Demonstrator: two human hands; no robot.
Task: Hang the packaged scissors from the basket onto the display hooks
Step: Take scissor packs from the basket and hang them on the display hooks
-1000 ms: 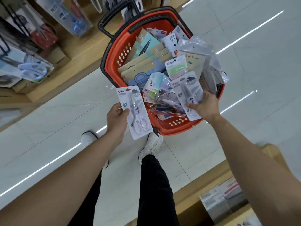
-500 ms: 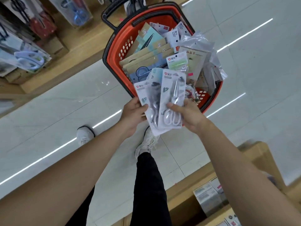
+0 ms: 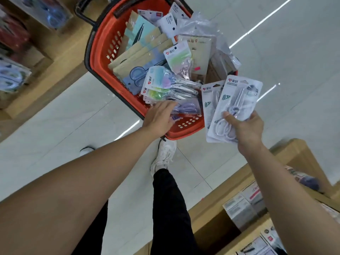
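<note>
Showing right hand (image 3: pixel 245 129) pinching two white packaged scissors (image 3: pixel 237 100) beside the red basket (image 3: pixel 103 35); left hand (image 3: pixel 159 117), fingers straight, rests on purple-handled packs (image 3: pixel 187 108) inside the basket's near end.

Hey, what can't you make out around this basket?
Head view, display hooks: none discernible; the hanging packs upper left are blurred, cut by the edge.
Head view, rear pack in the right hand: mostly covered by the front pack.
Head view, basket bottom: buried under packs.
</note>
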